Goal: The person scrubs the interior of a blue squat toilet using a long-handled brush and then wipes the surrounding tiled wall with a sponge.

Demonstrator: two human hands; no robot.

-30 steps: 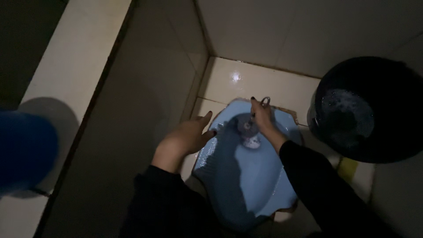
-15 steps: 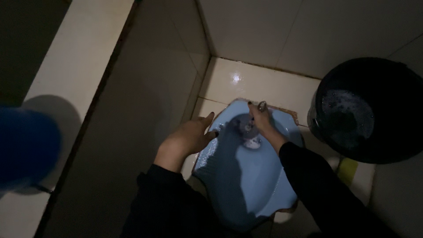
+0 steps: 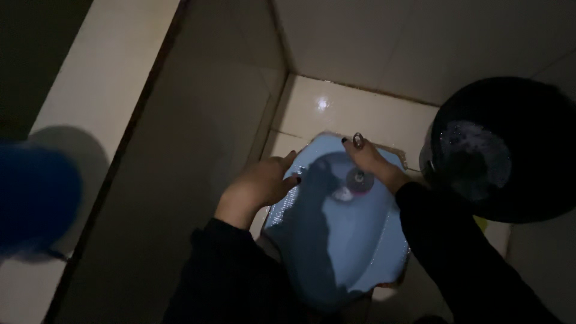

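Note:
A light blue squat toilet pan (image 3: pixel 336 252) is set in the pale tiled floor below me. My left hand (image 3: pixel 261 183) lies flat on the pan's left rim, fingers spread toward the bowl. My right hand (image 3: pixel 371 161) reaches in from the right and grips a thin cleaning tool by its handle, whose metal ring (image 3: pixel 358 141) sticks up above my fingers. The tool's round head (image 3: pixel 359 179) sits low in the bowl near the drain. Both arms are in black sleeves. The light is dim, so finer detail of the tool is unclear.
A black bucket (image 3: pixel 501 150) holding foamy water stands on the floor to the right of the pan. A blurred blue object (image 3: pixel 33 204) fills the left edge near a pale raised ledge (image 3: pixel 102 90). Tiled walls close in behind the pan.
My right hand and the tool's round head have shifted right inside the bowl. My left hand has slid slightly closer onto the left rim.

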